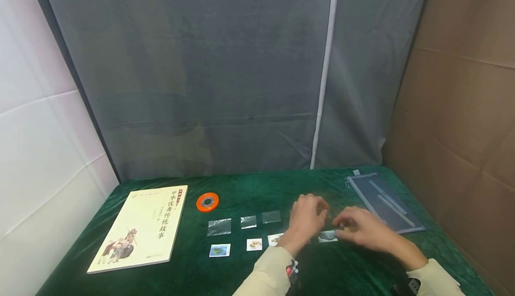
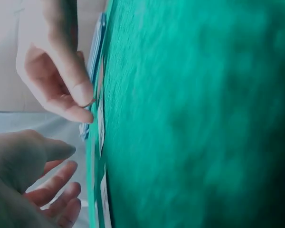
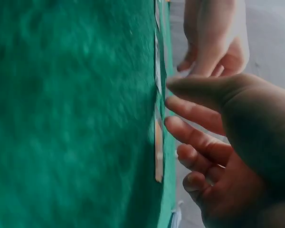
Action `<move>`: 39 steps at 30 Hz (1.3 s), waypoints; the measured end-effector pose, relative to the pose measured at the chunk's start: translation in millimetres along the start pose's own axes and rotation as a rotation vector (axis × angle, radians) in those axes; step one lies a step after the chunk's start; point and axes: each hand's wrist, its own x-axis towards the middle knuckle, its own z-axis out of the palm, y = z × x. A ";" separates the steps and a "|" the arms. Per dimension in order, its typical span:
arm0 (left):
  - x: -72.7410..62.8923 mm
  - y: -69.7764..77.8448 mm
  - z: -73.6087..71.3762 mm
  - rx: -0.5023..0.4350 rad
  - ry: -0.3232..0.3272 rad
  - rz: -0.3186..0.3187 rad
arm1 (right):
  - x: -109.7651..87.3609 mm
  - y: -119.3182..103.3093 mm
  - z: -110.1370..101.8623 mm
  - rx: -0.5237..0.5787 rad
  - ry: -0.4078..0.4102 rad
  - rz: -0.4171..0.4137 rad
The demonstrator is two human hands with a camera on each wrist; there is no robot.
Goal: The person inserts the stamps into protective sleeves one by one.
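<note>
My left hand hovers over the row of small picture cards, partly covering one card. In the left wrist view, its thumb and fingers stand apart, loosely bent, and nothing shows between them. My right hand is at the right end of the row, its thumb beside a grey-blue picture card; I cannot tell whether it touches. The right wrist view shows a gap between its thumb and fingers. Further left lie a blue-green picture card and a yellowish one.
Behind the cards lie small clear plastic sleeves in a row. An orange ring-shaped disc lies further back. At the left is a cream book; at the right, a translucent zip pouch with long thin items. Green cloth covers the table.
</note>
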 end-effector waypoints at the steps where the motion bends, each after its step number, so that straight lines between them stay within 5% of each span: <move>1: 1.0 -1.8 -1.3 0.027 0.005 0.005 | 1.0 -2.0 1.6 0.001 -0.013 -0.007; 11: 5.1 -12.0 -7.3 0.109 -0.049 -0.009 | 2.4 -5.4 4.9 0.051 -0.025 -0.032; 21: 6.2 -19.7 -15.4 -0.137 -0.079 -0.016 | 4.9 -6.4 11.4 0.158 0.055 -0.038; 27: -11.1 -36.4 -37.0 -0.250 -0.028 0.005 | 20.5 -22.1 21.8 0.253 0.099 0.037; 33: -36.1 -61.3 -58.8 -0.428 -0.017 -0.021 | 33.7 -40.0 35.8 0.527 0.096 0.059; 39: -59.8 -84.7 -77.4 -0.527 -0.040 -0.118 | 43.6 -54.6 46.6 0.642 0.139 0.110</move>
